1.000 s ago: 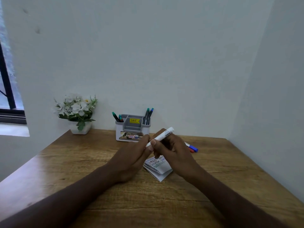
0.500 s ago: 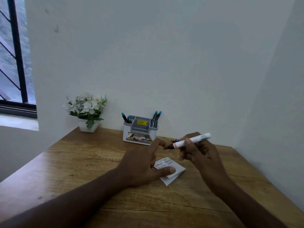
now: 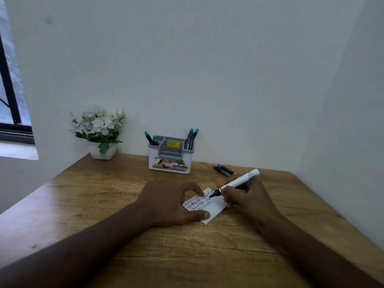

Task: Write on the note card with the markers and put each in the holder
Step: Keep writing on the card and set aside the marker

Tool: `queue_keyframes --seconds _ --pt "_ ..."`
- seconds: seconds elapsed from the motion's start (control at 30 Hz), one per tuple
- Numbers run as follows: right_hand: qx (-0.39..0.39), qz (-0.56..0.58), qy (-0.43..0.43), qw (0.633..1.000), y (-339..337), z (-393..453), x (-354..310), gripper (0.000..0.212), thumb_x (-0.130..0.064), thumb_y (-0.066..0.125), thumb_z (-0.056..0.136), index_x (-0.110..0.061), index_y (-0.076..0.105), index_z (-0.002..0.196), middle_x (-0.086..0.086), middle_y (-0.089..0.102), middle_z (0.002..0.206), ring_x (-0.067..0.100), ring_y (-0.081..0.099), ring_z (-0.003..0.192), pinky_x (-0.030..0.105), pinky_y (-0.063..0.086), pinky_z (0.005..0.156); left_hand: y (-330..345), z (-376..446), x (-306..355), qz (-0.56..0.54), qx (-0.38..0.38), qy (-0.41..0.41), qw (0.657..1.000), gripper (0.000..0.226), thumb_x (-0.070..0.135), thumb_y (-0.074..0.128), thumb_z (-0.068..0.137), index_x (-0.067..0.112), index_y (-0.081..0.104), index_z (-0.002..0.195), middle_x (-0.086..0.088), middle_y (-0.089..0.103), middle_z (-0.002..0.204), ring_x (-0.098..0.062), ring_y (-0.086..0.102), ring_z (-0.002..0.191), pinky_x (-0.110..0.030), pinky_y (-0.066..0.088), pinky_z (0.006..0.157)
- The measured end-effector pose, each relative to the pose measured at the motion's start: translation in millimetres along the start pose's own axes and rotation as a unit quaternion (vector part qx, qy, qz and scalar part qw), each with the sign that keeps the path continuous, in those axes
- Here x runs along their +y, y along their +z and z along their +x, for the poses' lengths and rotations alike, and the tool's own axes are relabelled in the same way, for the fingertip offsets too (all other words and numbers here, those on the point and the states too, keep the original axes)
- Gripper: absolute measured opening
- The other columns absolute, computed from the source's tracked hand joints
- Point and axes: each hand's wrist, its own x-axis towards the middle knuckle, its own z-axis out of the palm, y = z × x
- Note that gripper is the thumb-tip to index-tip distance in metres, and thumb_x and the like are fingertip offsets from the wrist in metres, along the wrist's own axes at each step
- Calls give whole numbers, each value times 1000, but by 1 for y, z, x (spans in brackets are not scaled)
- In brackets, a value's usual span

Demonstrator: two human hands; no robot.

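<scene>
At the far left corner of the wooden counter [image 3: 83, 204] stands a white pot of white flowers [image 3: 97, 129], against the wall. Further along the far edge sits the holder [image 3: 169, 161], white with a grey insert and a yellow sticker; two markers with green caps [image 3: 151, 139] lean in its left compartment and two more, one green-capped and one blue-capped [image 3: 192, 138], stand in its right compartment.

Nearer the middle of the counter, the left hand [image 3: 166, 202] rests on the note card [image 3: 209, 206], pinning it with a fingertip on the far left side and the thumb on the near corner, fingers curved over but not closed round anything. The card lies flat and is covered along its left half with lines of coloured scribble (blue, red and green).

The right hand [image 3: 247, 198] pinches a white-barrelled marker [image 3: 239, 182], its dark tip down on the card's far edge and its tail tilted up toward the far right.

Behind that hand, toward the far edge, two loose markers [image 3: 223, 170] lie flat together.
</scene>
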Motion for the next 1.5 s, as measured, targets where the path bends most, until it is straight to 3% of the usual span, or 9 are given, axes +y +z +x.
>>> queue_keyframes --seconds 0.07,0.2,0.33,0.53,0.73,0.9,1.03,1.17,1.5 --pt "-1 -21 1 1000 -1 2 1 29 -36 79 75 -12 78 92 6 78 75 20 73 70 39 62 70 1 1 -1 -2 -4 -5 1000 69 98 44 72 59 54 128 23 55 71 7 50 69 -24 33 59" --pt "-4 -50 4 999 -2 2 1 10 -22 77 89 -12 80 91 6 78 73 17 71 62 33 61 67 1 1 -1 -2 -8 -8 1000 69 99 44 71 60 53 127 23 56 72 7 50 70 -24 32 58" --pt "-4 -83 6 997 2 1 1 9 -25 80 88 -18 80 94 1 80 81 9 73 65 21 56 61 0 1 0 -1 -9 -12 1000 68 98 45 72 59 54 128 23 54 70 8 48 68 -24 30 57" --pt "10 -52 28 998 1 5 2 15 -27 79 88 -14 80 96 4 79 77 16 69 62 29 58 62 -2 2 1 -6 -32 -16 999 68 96 47 74 57 54 130 25 50 71 6 47 69 -24 30 58" --pt "-6 -110 22 994 4 4 3 15 -31 82 88 -25 82 101 -5 81 94 7 73 77 14 52 59 -4 3 3 0 -38 -17 999 69 95 47 75 56 54 131 25 49 72 7 45 70 -24 32 59" --pt "-1 -89 31 996 2 5 3 12 -26 79 88 -18 80 97 1 81 93 8 72 73 18 54 60 -3 2 2 2 -39 -15 999 69 95 47 75 56 54 132 25 49 73 7 45 70 -23 33 60" --pt "-2 -102 20 995 3 4 4 10 -29 80 89 -24 83 97 -6 82 93 5 71 74 15 52 59 -4 2 3 -1 -39 -15 999 68 94 48 76 56 55 131 25 48 73 7 45 70 -23 32 59" --pt "0 -80 26 996 0 4 2 6 -23 79 89 -18 81 93 -1 81 83 4 70 62 19 55 57 -5 1 3 -5 -38 -15 999 67 94 49 75 56 56 130 23 48 70 5 46 68 -23 31 58" --pt "12 -84 28 996 1 5 3 11 -23 78 89 -16 78 97 2 80 88 9 70 62 23 57 59 -4 2 1 -9 -31 -12 999 67 94 49 75 56 56 129 23 50 70 5 48 68 -24 32 59"
